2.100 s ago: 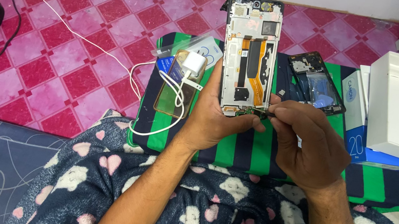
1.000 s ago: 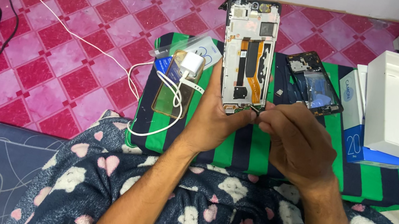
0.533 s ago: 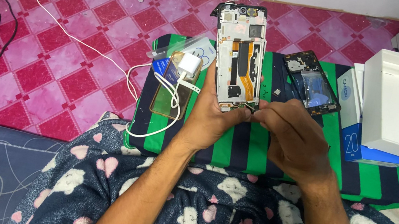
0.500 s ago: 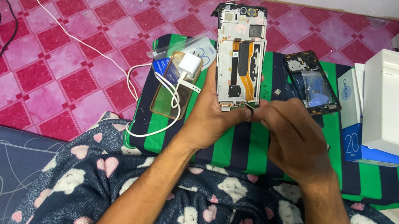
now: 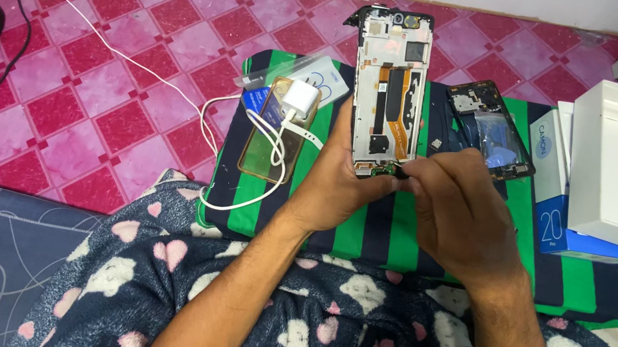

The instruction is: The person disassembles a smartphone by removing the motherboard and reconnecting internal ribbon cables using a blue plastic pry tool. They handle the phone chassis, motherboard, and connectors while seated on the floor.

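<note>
The left hand (image 5: 341, 183) grips the opened phone frame (image 5: 389, 86) upright above the green striped surface (image 5: 432, 236), held slightly higher than before. The right hand (image 5: 457, 211) pinches something at its bottom edge, hidden by the fingers.

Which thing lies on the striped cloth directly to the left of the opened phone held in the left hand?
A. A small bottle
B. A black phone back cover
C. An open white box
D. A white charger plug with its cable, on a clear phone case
D: the white charger plug rests on the clear phone case on the striped cloth, left of the opened phone that the left hand grips.
</note>
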